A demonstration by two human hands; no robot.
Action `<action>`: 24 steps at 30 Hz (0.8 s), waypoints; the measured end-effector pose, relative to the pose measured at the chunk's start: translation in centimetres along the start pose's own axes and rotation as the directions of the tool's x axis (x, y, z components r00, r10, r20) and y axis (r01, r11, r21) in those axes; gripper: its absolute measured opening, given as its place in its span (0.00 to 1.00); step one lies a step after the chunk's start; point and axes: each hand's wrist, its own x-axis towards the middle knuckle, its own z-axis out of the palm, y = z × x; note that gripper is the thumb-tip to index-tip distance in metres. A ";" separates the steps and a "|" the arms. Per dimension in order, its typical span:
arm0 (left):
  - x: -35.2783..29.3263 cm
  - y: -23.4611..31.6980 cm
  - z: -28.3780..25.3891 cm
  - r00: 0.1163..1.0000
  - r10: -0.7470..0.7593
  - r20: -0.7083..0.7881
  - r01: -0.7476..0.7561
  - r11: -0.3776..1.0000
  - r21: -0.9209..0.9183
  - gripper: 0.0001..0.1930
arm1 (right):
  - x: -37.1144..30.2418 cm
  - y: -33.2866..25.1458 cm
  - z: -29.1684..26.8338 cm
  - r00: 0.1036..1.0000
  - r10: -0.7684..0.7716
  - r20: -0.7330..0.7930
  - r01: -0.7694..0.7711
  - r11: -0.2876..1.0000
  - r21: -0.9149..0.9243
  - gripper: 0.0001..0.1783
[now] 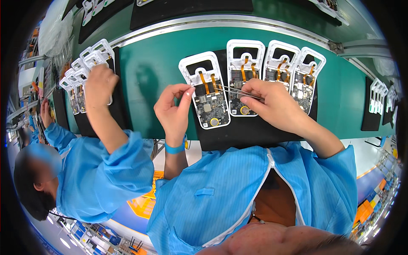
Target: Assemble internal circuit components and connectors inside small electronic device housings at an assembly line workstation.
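A white device housing (182, 68) with a dark circuit board (212, 111), orange flex cables (205, 83) and a round coin cell (214, 122) lies in front of me on a black mat. My left hand (174, 102) pinches at the left edge of this housing, thumb and forefinger together; whether something small is between them I cannot make out. My right hand (265, 97) grips metal tweezers (238, 91), whose tips reach the flex cables near the board's upper part. A blue band (175, 148) circles my left wrist.
Several similar housings (282, 44) stand in a row to the right on the black mat (246, 138). At left a co-worker's hand (101, 80) is over more housings (76, 100). A metal rail (221, 21) runs along the far side of the green bench (148, 55). Further units (376, 95) lie far right.
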 end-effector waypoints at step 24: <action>-0.2 -0.5 -0.7 0.928 0.369 0.056 -0.370 0.888 0.274 0.08 | 4.0 -1.0 1.8 0.857 0.239 0.457 -0.382 0.889 0.252 0.16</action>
